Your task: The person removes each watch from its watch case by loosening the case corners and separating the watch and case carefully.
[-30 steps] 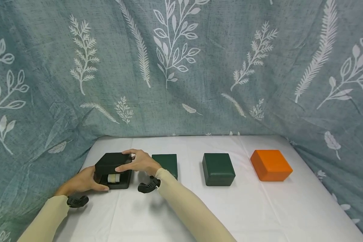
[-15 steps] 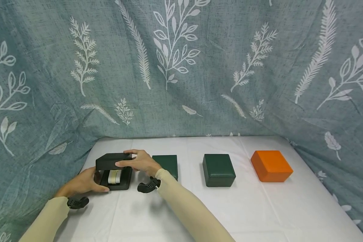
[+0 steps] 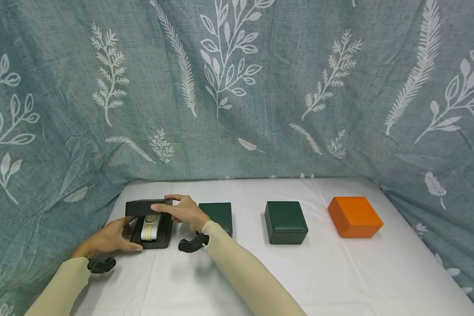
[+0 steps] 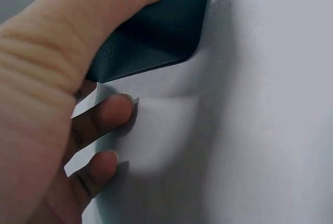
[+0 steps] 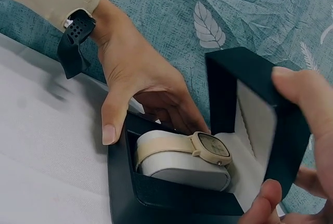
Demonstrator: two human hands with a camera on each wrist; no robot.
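At the table's left end a black watch box (image 3: pixel 165 231) stands with its lid (image 3: pixel 146 207) tilted up and back. My left hand (image 3: pixel 109 237) holds the base at its left side, thumb at the front corner. In the left wrist view the thumb lies along the dark box (image 4: pixel 169 37) and two fingertips are off it. My right hand (image 3: pixel 186 212) grips the raised lid between thumb and fingers. A wristwatch (image 5: pixel 210 148) with a cream strap is wrapped around a white cushion (image 5: pixel 182 174) inside the base. The lid's lining is pale.
Right of the black box sits a dark green box (image 3: pixel 217 215), partly behind my right wrist. Farther right are another green box (image 3: pixel 286 221) and an orange box (image 3: pixel 354 217), both closed. A leaf-patterned curtain (image 3: pixel 229 131) hangs behind the white table (image 3: pixel 324 276).
The lid has swung up and back in my right hand, uncovering more of the cushion and then the watch face. My left hand has stayed on the base.
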